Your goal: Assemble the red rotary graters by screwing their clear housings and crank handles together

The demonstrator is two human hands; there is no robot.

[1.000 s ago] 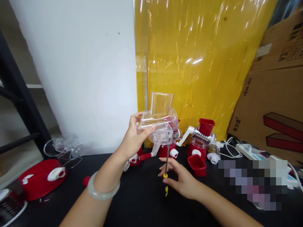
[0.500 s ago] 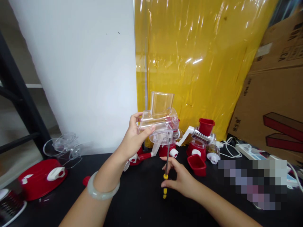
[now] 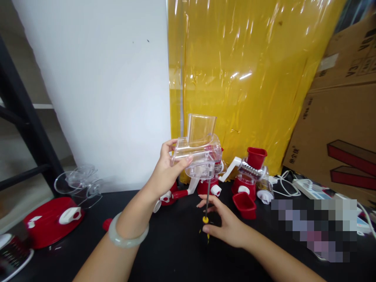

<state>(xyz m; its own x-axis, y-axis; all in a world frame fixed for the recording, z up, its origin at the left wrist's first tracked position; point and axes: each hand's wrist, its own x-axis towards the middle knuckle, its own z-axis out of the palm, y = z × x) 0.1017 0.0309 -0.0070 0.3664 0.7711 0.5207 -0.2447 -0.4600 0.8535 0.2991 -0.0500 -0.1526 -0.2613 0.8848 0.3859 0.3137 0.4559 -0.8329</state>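
Note:
My left hand (image 3: 169, 170) grips a clear plastic housing (image 3: 195, 147) by its left end, thumb in front, with its wide chute pointing up. A screwdriver (image 3: 208, 199) stands nearly upright beneath the housing, its metal shaft reaching up to the underside. The black and yellow handle points down and blends into the dark table. Around that handle my right hand (image 3: 225, 223) has its thumb and fingers curled, with the thumb against it near the yellow collar. The screwdriver's tip is hard to make out through the plastic.
Behind stand red and white drum graters (image 3: 245, 184), with a red tray (image 3: 244, 204) in front. A red base (image 3: 53, 221) and clear plastic parts (image 3: 84, 184) lie at the left. Cables and a power strip (image 3: 315, 190) sit right, beside a large carton (image 3: 337, 133).
The right thumb has shifted slightly right along the screwdriver handle, and the handle's yellow marks look different, as if turned. The left hand and the housing have stayed nearly still.

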